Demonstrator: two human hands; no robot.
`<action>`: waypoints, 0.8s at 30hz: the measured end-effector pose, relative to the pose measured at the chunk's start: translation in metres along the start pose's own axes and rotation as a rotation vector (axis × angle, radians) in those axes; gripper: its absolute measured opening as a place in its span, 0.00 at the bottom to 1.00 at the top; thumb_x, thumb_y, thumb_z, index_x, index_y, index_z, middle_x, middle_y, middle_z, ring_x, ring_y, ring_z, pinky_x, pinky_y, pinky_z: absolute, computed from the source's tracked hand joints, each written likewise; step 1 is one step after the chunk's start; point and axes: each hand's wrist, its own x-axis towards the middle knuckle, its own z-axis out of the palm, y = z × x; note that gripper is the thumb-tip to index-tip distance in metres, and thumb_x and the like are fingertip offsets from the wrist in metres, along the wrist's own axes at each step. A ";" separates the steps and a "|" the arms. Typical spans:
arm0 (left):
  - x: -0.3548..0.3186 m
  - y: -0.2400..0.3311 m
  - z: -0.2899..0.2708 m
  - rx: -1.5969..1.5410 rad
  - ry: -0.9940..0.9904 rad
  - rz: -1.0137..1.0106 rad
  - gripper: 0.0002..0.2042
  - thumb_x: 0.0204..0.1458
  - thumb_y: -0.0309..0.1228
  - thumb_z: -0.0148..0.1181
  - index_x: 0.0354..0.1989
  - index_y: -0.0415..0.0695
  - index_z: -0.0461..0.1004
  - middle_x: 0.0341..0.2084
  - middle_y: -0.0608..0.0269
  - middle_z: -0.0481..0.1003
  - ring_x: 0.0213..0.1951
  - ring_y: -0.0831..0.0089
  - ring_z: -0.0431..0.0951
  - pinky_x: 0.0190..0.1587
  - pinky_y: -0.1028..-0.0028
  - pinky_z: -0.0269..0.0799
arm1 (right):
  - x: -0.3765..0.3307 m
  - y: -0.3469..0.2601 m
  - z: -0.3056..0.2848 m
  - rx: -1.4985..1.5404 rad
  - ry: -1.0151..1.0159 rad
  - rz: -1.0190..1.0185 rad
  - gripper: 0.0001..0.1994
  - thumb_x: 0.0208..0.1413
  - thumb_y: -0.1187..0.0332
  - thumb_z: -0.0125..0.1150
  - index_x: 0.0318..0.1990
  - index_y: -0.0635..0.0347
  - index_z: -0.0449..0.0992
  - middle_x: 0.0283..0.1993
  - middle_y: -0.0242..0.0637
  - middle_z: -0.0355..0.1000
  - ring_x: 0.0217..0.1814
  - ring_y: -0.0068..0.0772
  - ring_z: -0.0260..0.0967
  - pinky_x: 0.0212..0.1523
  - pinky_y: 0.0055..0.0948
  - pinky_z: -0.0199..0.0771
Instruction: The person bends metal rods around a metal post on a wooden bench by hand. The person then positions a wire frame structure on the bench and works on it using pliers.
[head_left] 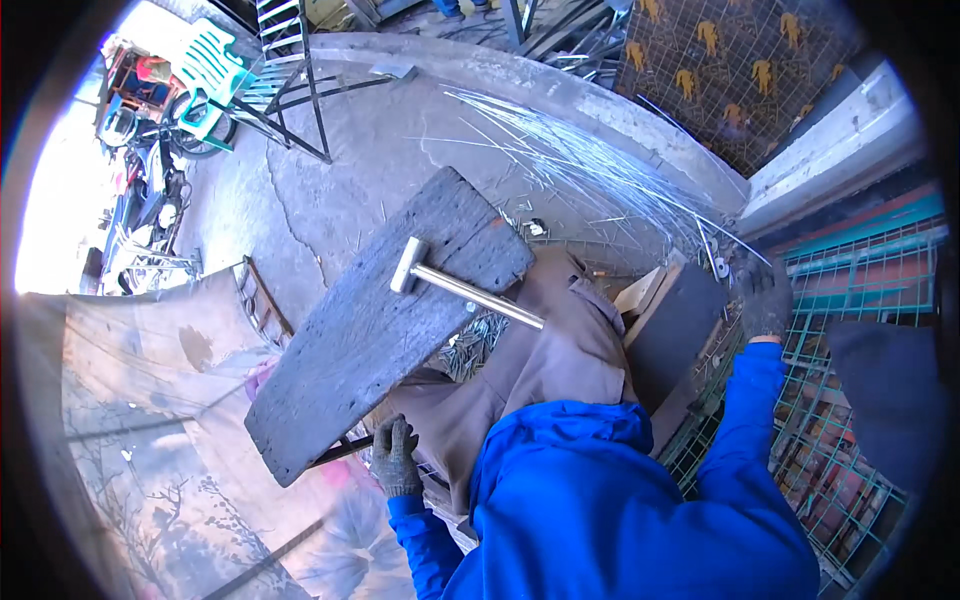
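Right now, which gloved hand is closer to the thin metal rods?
The right gloved hand, near the thin metal rods; the left gloved hand is beside the wooden plank.

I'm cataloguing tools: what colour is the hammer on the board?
The hammer is silvery, best seen in the head view.

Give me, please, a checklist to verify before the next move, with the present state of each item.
1. Left hand and right hand covered: ok, both gloved.
2. Hands off the hammer: ok, neither touches it.
3. Hammer wholly on the wooden board: not ok, handle overhangs the edge.
4. Thin metal rods gathered neatly: not ok, spread loosely over the floor.
5. Right hand gripping a rod: cannot tell.
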 end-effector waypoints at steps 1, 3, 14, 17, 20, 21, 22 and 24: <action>-0.001 -0.001 -0.002 -0.020 -0.002 -0.017 0.13 0.60 0.35 0.58 0.50 0.43 0.74 0.43 0.63 0.74 0.43 0.73 0.75 0.45 0.70 0.75 | 0.000 0.002 0.000 0.006 0.037 0.022 0.18 0.62 0.61 0.58 0.54 0.61 0.67 0.43 0.42 0.73 0.43 0.33 0.73 0.42 0.32 0.77; -0.002 -0.002 -0.004 -0.037 -0.004 -0.034 0.12 0.61 0.35 0.58 0.50 0.44 0.74 0.44 0.65 0.74 0.44 0.73 0.74 0.46 0.70 0.75 | 0.003 0.003 0.002 0.033 0.006 -0.005 0.18 0.63 0.62 0.56 0.55 0.61 0.66 0.45 0.45 0.73 0.45 0.35 0.73 0.44 0.31 0.77; -0.004 0.013 0.011 0.016 -0.035 -0.015 0.14 0.61 0.36 0.57 0.50 0.43 0.74 0.44 0.64 0.74 0.46 0.71 0.75 0.46 0.69 0.74 | 0.047 0.017 0.009 0.146 -0.040 0.097 0.15 0.64 0.60 0.55 0.48 0.64 0.71 0.44 0.44 0.74 0.44 0.37 0.73 0.45 0.35 0.79; -0.003 0.017 0.015 0.080 -0.043 0.053 0.14 0.61 0.35 0.57 0.50 0.42 0.74 0.43 0.63 0.74 0.45 0.72 0.75 0.46 0.70 0.74 | 0.068 0.028 0.011 0.052 0.001 0.100 0.15 0.63 0.60 0.56 0.48 0.63 0.72 0.42 0.42 0.74 0.43 0.36 0.73 0.44 0.35 0.79; -0.004 0.020 0.017 0.039 0.006 0.006 0.13 0.61 0.35 0.57 0.50 0.42 0.74 0.42 0.62 0.74 0.42 0.73 0.75 0.45 0.70 0.75 | 0.081 0.035 0.012 0.038 0.039 0.101 0.14 0.62 0.61 0.57 0.48 0.61 0.72 0.42 0.41 0.74 0.43 0.36 0.72 0.43 0.38 0.80; -0.005 0.021 0.017 0.040 0.018 0.011 0.13 0.61 0.35 0.57 0.50 0.42 0.74 0.42 0.62 0.74 0.42 0.73 0.75 0.45 0.70 0.75 | 0.083 0.036 0.012 0.062 0.033 0.116 0.14 0.62 0.62 0.57 0.48 0.62 0.72 0.42 0.42 0.74 0.43 0.36 0.72 0.42 0.38 0.80; -0.006 0.022 0.018 0.037 0.012 0.004 0.13 0.61 0.35 0.57 0.50 0.42 0.74 0.41 0.62 0.74 0.42 0.73 0.74 0.44 0.70 0.75 | 0.084 0.036 0.013 0.070 0.032 0.096 0.14 0.61 0.63 0.58 0.48 0.63 0.71 0.42 0.42 0.74 0.43 0.36 0.72 0.42 0.38 0.81; -0.007 0.023 0.019 0.038 0.010 -0.003 0.13 0.61 0.35 0.57 0.50 0.42 0.74 0.41 0.62 0.74 0.41 0.73 0.74 0.44 0.70 0.75 | 0.087 0.036 0.015 0.085 -0.012 0.134 0.14 0.61 0.63 0.58 0.48 0.64 0.71 0.42 0.43 0.73 0.43 0.36 0.72 0.42 0.37 0.81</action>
